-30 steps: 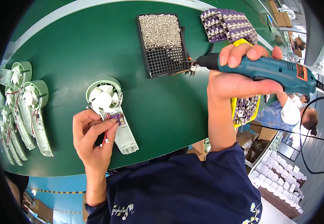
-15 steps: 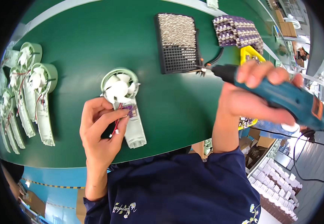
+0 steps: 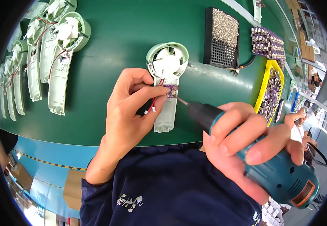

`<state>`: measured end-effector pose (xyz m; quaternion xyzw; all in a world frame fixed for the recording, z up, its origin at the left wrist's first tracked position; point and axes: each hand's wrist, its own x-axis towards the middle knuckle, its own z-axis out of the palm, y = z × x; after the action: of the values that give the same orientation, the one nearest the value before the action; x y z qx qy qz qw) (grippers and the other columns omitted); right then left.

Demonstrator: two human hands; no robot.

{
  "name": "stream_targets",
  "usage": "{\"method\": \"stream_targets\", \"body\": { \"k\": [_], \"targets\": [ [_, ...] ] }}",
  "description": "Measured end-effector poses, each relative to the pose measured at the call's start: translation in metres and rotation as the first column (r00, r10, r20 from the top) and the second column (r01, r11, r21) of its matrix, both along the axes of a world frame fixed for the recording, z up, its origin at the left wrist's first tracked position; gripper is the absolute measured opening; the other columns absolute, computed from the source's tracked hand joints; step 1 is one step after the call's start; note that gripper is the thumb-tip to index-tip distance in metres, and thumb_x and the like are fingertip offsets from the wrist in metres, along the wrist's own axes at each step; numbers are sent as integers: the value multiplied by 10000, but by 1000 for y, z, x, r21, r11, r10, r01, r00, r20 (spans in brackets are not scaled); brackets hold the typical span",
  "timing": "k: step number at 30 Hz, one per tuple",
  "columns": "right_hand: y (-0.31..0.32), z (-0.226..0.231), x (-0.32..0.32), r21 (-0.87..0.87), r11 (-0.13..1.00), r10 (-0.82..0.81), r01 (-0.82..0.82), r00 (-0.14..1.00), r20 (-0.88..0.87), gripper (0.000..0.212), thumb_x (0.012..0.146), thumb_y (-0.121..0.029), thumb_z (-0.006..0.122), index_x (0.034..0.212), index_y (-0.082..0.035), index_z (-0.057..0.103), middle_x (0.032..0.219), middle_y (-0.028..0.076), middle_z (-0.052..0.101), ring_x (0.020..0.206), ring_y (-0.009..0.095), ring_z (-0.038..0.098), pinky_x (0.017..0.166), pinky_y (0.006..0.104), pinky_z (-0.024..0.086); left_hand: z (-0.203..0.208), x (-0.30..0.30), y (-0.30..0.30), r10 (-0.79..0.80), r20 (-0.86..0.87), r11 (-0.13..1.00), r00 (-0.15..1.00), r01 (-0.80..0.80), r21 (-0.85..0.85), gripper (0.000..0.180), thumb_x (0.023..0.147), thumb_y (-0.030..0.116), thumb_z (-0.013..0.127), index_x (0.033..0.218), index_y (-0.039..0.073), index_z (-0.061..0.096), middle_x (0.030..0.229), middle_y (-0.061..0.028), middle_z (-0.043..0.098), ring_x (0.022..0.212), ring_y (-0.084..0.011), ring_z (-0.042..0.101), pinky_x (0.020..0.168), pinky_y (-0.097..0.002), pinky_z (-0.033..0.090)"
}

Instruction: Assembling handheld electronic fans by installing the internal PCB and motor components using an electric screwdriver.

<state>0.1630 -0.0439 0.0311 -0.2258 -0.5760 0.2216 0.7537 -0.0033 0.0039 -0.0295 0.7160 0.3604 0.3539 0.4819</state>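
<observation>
1. Green table [image 3: 110, 124] carries the work; similar fan units [image 3: 60, 84] lie open along its left side.
2. Workpiece: a pale-green handle shell [image 3: 164, 118] lies on the table between the hands, its ring [image 3: 152, 51] pointing away from the wearer. A purple circuit board [image 3: 170, 90] sits in the shell just below the ring.
3. Left hand [image 3: 127, 100]: thumb and forefinger are closed on the board's left edge.
4. Right hand [image 3: 242, 139]: fingers are wrapped round a teal powered screwdriver [image 3: 278, 175], its tip at the board's right edge. Whether the bit carries a screw cannot be told.
5. Done: the white fan wheel [image 3: 167, 64] is in the ring and the board is in place. Outstanding, in this inspector's judgement: fastening of the board. White plugs [image 3: 154, 109] on the leads hang loose beside the shell.
6. Change since half a second ago: the screwdriver's tip, then beside the black screw tray [image 3: 208, 35], is now at the board. Left-hand fingers remain at the board.
</observation>
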Motion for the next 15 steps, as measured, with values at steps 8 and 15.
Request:
{"method": "stream_targets", "body": {
  "k": [8, 15],
  "targets": [
    [2, 10, 5, -166, 982, 113, -91, 985, 129, 893, 915, -635, 721, 1521, -91, 356, 1083, 93, 570, 634, 209, 547, 513, 351, 467, 0, 0, -2, 13, 39, 1000, 999, -13, -20, 192, 801, -82, 799, 970, -4, 750, 1074, -85, 562, 853, -199, 708, 717, -317, 576],
    [-7, -4, -16, -65, 997, 66, -50, 958, 280, 815, 900, -666, 700, 1443, -120, 435, 1034, 52, 548, 607, 192, 504, 555, 355, 493, -3, 1, -2, 7, 51, 1000, 999, -7, -13, 215, 778, -69, 803, 963, 25, 746, 1058, -84, 574, 818, -201, 703, 699, -323, 571]
  ]
}}
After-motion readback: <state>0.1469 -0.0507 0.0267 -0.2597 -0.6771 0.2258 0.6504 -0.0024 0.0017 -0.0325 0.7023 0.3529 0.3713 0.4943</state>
